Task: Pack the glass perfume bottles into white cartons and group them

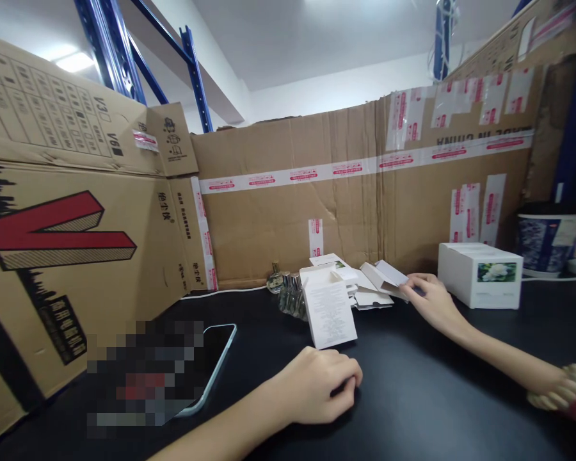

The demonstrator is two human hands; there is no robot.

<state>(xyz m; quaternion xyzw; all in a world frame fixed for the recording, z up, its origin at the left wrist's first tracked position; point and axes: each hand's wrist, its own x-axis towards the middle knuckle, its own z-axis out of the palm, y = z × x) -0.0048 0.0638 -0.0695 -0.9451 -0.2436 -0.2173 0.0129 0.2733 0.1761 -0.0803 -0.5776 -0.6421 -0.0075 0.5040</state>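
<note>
In the middle of the frame, the right hand (429, 296) pinches a flat white carton (388, 276) from the pile (365, 288). The left hand (317, 384) rests curled shut on the black table (436, 397), below the standing box (329, 310). Lifting only one works best.
</note>
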